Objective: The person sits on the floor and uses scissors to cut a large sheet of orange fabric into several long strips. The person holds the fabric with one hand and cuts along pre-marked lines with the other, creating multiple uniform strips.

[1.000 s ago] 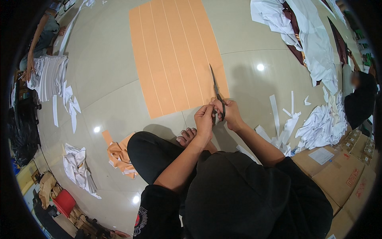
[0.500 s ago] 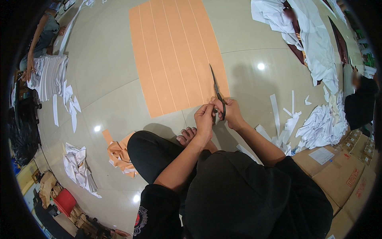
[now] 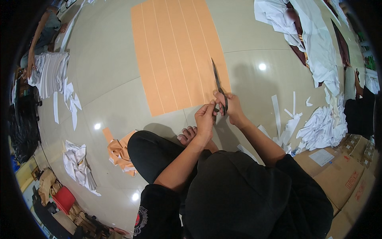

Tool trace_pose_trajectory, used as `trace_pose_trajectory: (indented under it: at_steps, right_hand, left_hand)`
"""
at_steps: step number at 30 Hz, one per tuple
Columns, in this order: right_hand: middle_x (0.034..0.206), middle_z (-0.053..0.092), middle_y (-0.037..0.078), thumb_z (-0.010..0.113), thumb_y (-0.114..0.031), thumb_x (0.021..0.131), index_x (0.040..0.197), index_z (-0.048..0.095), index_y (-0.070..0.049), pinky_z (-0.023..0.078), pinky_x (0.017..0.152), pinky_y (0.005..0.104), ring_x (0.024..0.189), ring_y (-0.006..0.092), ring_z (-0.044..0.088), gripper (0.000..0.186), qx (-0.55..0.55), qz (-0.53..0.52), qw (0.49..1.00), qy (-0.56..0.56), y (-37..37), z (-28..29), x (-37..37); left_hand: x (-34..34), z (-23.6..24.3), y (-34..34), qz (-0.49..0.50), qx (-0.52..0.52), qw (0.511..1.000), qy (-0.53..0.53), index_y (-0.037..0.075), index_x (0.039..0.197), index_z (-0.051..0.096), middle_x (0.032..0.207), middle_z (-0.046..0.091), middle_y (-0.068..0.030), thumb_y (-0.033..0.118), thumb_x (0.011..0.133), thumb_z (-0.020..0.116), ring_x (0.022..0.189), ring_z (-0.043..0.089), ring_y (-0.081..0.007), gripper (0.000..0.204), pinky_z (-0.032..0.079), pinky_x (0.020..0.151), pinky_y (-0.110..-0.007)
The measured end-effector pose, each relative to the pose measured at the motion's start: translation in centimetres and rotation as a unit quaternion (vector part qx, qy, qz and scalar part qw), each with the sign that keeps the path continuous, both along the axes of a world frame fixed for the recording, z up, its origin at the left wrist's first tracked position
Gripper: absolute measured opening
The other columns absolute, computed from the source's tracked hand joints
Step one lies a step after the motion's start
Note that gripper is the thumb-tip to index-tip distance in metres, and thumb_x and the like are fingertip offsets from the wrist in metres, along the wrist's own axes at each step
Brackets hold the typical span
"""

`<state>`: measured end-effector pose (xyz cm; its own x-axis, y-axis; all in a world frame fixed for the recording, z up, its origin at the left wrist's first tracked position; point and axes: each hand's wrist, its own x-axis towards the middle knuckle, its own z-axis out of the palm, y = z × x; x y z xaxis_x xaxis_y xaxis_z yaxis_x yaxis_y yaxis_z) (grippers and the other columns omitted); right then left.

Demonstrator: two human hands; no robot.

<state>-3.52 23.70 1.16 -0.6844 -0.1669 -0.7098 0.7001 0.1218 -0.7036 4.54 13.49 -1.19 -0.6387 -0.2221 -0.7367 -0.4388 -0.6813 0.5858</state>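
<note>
A large orange sheet (image 3: 175,51) with several thin white lengthwise lines lies flat on the floor ahead of me. My right hand (image 3: 232,106) grips a pair of dark scissors (image 3: 218,79) at the sheet's near right corner. The long blades look closed and point away from me, close to the rightmost white line. Beside the scissors' handles, my left hand (image 3: 205,115) has thumb and fingers pinched together by the sheet's near edge. Whatever lies in that pinch is too small to make out.
Crumpled orange pieces (image 3: 119,153) and white cloth (image 3: 78,163) lie to the left. White scraps (image 3: 288,129), a white cloth pile (image 3: 324,125) and cardboard boxes (image 3: 338,171) are at the right. Another person's arm (image 3: 38,38) reaches toward stacked white cloth (image 3: 49,71) at far left.
My right hand and the scissors have shifted slightly away from me along the sheet. My left hand stays in nearly the same place, still pinched.
</note>
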Motion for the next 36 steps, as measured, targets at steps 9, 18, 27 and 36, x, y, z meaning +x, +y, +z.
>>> trace_pose_trajectory:
  at_steps: [9, 18, 27, 36]
  right_hand:
    - [0.059, 0.056, 0.001, 0.077, -0.042, 0.090, 0.073, 0.063, -0.005, 0.036, 0.040, 0.0247, 0.044, 0.0091, 0.049, 0.043, -0.018, -0.023, 1.000, 0.002, -1.0, -0.2, -1.5]
    - [0.061, 0.058, 0.002, 0.078, -0.039, 0.090, 0.071, 0.062, -0.006, 0.036, 0.040, 0.0247, 0.044, 0.0086, 0.049, 0.041, -0.022, -0.031, 0.999, -0.007, -1.4, -0.3, -1.6]
    - [0.060, 0.059, 0.002, 0.076, -0.035, 0.092, 0.067, 0.061, -0.007, 0.036, 0.041, 0.0244, 0.045, 0.0081, 0.049, 0.040, -0.028, -0.024, 0.999, 0.008, -1.1, -0.6, -1.5]
    - [0.057, 0.056, 0.002, 0.076, -0.035, 0.091, 0.068, 0.061, -0.006, 0.037, 0.041, 0.0249, 0.044, 0.0088, 0.049, 0.040, -0.021, -0.020, 1.000, 0.004, -1.0, -1.0, -1.6]
  left_hand:
    - [0.4, -0.7, 0.0, -0.021, -0.019, 0.999, 0.020, 0.011, 0.085, 0.070, 0.069, 0.055, 0.0058, 0.028, 0.102, 0.066, 0.051, 0.037, -0.0015, 0.024, 0.023, 0.046, -0.021]
    - [0.2, -0.1, -0.2, -0.005, -0.010, 1.000, 0.008, 0.007, 0.083, 0.074, 0.065, 0.056, 0.0050, 0.028, 0.101, 0.070, 0.050, 0.037, -0.0021, 0.028, 0.025, 0.046, -0.022]
    - [0.2, -0.1, -0.1, -0.008, -0.018, 1.000, 0.012, 0.007, 0.082, 0.073, 0.066, 0.056, 0.0048, 0.027, 0.101, 0.070, 0.051, 0.038, -0.0021, 0.028, 0.024, 0.046, -0.023]
    - [0.3, -0.6, -0.1, -0.036, -0.041, 0.998, 0.010, 0.012, 0.084, 0.070, 0.069, 0.055, 0.0073, 0.031, 0.102, 0.067, 0.053, 0.037, -0.0008, 0.027, 0.023, 0.046, -0.020]
